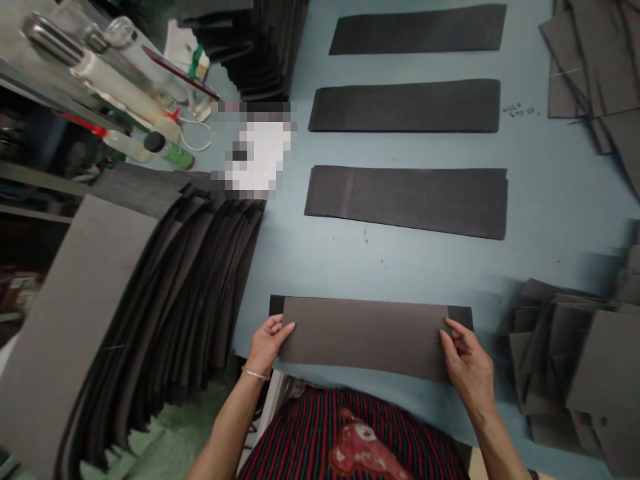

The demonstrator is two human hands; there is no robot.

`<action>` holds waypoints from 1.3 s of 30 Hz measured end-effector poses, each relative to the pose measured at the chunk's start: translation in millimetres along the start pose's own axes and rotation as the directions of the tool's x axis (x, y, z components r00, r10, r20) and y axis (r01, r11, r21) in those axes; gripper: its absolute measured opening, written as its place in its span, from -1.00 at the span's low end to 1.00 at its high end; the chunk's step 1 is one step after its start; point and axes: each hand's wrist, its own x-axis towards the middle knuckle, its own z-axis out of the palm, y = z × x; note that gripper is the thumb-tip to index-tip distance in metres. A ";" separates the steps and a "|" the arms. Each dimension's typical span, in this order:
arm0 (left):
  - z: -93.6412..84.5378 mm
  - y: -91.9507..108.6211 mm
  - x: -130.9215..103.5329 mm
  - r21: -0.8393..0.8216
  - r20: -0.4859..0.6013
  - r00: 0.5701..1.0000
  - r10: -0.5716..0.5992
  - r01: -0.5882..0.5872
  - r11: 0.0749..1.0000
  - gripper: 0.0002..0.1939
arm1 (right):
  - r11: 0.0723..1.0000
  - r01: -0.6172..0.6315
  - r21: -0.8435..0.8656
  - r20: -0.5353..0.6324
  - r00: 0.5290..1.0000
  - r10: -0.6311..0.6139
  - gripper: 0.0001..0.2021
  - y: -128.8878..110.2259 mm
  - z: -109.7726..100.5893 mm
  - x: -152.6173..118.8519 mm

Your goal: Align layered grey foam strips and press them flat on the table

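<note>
Near the table's front edge lies a grey-brown rectangular sheet [365, 337], its material not clear to me. Beneath it a longer black sheet [461, 317] shows at both ends and along the far edge. My left hand [269, 343] pinches the grey sheet's left end, thumb on top. At the other end, my right hand [467, 360] grips the sheet's right edge between thumb and fingers. Farther back, three dark strips lie crosswise: a near one [407, 200], a middle one [407, 107] and a far one [420, 30].
To the left, a large fanned stack of dark sheets [175, 287] leans over the table edge. Another dark stack [265, 47] stands behind it, near bottles [170, 150]. Piles of grey pieces lie at the right front [555, 333] and right back [590, 53].
</note>
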 end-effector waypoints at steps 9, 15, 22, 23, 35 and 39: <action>-10.5 -5.0 5.1 0.046 -0.136 0.988 0.079 -0.073 0.996 -0.50 | 0.999 -0.007 -0.032 -0.028 1.000 0.006 -0.47 2.3 1.1 1.2; -12.4 -10.2 8.7 0.054 -0.165 0.983 0.077 -0.069 0.996 -0.50 | 0.998 -0.048 -0.045 -0.020 0.999 0.047 -0.43 -0.3 0.3 1.5; -10.3 -11.1 9.7 0.048 -0.186 0.979 0.078 -0.070 0.996 -0.52 | 0.998 -0.050 -0.026 -0.022 0.999 0.049 -0.42 2.4 2.0 0.6; -10.2 -11.4 10.0 0.049 -0.188 0.979 0.078 -0.070 0.996 -0.52 | 0.999 -0.049 -0.024 -0.019 0.999 0.048 -0.42 2.8 2.2 0.5; -10.5 -3.3 18.5 0.390 -0.202 0.959 0.200 -0.109 0.914 -0.53 | 0.998 0.045 -0.036 0.001 0.999 -0.045 -0.59 -14.0 9.2 6.1; -15.2 12.6 31.3 0.798 -0.167 0.879 0.447 -0.146 0.585 -0.57 | 0.972 0.207 -0.111 0.017 0.978 -0.206 -0.67 -39.3 22.2 20.5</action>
